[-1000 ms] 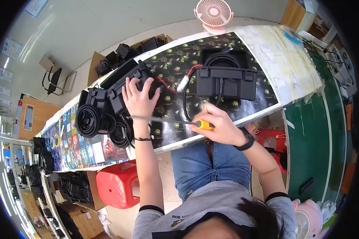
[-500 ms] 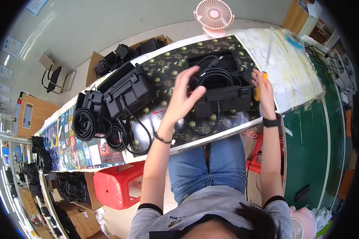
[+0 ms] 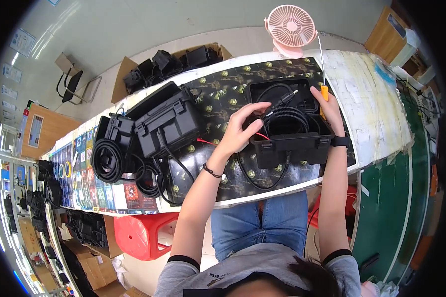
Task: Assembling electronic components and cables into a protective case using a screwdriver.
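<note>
A long desk runs across a workshop with a pale green floor, part of it covered by a black sheet with gold motifs and part by bright printed cards. At the far left of the desk lie coils of black cable, beside a small black unit. Next to them stands a closed black plastic case with cables trailing from under it toward the desk's near edge. Behind it, on the floor, an open cardboard box holds more black cases. Under the desk's near edge sits a red plastic stool.

Further right, the left hand reaches forward over the sheet, a dark band on its wrist. Its fingers pinch a black plug with a thin red wire, held at the rim of the open black case that stands on the desk in front of the person. Inside that case a coiled black cable lies in loops, and one cable hangs from the case's front down onto the sheet.

The right hand is at the right wall of the open case, a black watch on its wrist. Its fingers are closed around a screwdriver with an orange handle, the shaft pointing away from the person. Behind it, at the desk's far edge, stands a pink fan.
</note>
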### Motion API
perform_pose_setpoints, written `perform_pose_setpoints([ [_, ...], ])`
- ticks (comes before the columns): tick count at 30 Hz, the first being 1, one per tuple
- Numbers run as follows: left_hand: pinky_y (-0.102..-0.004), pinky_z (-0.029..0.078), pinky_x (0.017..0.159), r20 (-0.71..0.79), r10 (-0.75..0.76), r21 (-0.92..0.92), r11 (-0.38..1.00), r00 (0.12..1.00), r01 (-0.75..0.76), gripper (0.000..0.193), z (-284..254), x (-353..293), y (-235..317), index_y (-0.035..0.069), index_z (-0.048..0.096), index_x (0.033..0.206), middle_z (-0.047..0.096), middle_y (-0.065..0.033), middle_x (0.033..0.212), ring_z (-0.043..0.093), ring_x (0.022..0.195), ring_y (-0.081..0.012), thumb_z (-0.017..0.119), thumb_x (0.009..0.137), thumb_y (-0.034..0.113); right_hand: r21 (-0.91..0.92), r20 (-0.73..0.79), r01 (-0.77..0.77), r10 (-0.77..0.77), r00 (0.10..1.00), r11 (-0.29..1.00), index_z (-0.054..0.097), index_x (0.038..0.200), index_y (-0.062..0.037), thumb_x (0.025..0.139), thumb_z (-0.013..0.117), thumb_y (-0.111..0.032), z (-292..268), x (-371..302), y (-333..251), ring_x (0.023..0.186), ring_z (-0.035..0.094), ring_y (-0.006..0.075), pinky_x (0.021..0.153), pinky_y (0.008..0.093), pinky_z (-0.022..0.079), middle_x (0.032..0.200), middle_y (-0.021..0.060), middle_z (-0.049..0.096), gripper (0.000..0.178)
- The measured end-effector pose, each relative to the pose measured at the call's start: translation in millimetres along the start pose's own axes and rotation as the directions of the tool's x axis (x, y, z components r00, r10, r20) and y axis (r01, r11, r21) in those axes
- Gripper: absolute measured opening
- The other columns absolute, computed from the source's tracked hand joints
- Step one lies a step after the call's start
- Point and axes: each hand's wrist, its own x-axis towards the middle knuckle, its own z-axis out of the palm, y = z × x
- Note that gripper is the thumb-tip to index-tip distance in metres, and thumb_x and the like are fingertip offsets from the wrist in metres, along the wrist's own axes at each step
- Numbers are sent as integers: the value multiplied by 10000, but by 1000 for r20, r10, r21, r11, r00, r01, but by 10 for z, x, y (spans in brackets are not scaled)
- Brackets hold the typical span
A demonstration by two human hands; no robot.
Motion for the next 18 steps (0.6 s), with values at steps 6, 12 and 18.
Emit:
perform_pose_setpoints([
  [6, -347, 468, 869, 62, -166, 10, 986, 984, 165, 449, -1, -119, 84, 31, 597, 1265, 656, -128, 1080, 612, 993, -234, 654, 893, 275, 9, 142, 93, -93, 986, 996, 556, 786, -52, 854, 741, -419, 74, -125, -75, 771, 528, 65, 737, 234, 431, 753, -29, 545, 416],
  [12, -329, 418, 884, -238, -42, -21, 999, 970, 38, 533, 183, -301, -9, 36, 585, 1270, 591, -90, 1015, 532, 954, -204, 701, 855, 350, 64, 35, 169, -172, 984, 983, 472, 731, -80, 818, 797, -231, 95, -112, 0, 958, 640, 122, 819, 257, 472, 822, 21, 629, 369],
  [18, -358, 445, 860, -476, 527, 417, 840, 704, -347, 591, 191, -354, -82, 0, 542, 1203, 547, -138, 1102, 523, 972, -253, 793, 784, 333, 70, -115, 347, -338, 934, 935, 449, 716, -62, 806, 791, -116, 105, -110, 76, 1066, 655, 178, 819, 279, 500, 836, 71, 664, 358],
])
